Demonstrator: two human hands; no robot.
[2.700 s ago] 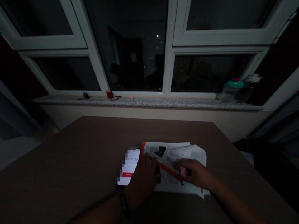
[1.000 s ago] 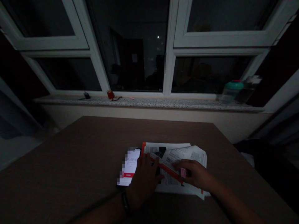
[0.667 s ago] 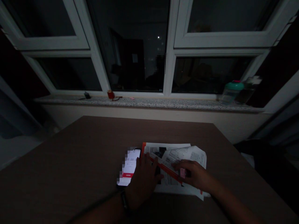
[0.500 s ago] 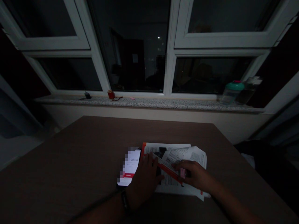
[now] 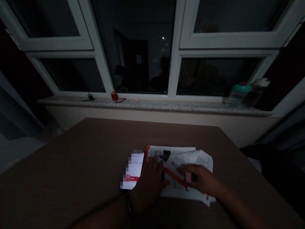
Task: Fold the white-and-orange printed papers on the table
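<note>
- Because the printed sheets [image 5: 172,183] appear to be thin paper, treat them as light, soft and easily creased. They lie on the tabletop [image 5: 107,138], just to the right of the phone [image 5: 135,170].
- Note the top leaf [image 5: 201,156]: it slants over the paper beneath, its orange-red strip [image 5: 175,176] running diagonally away from the phone and its far part bulging loosely. Firm pressure would probably set a sharp crease.
- Your left hand [image 5: 150,183] lies palm down beside the phone, partly covering it in view. Its fingers are extended, slightly spread, and rest on the strip's end nearer the phone; they appear to grip nothing. Such flat contact should suit paper that may slip on a smooth surface.
- Your right hand [image 5: 197,176] is farther right of the phone, fingers curled around a small pink block [image 5: 188,176]. The fingertips also meet the leaf; whether they pinch it is unclear.
- Handle the block by its sides; it looks light, but its material is too dim to identify.
- Grasp the leaf along its strip. Avoid tugging the pointed corner [image 5: 208,201] well right of the phone, where tearing seems likeliest.
</note>
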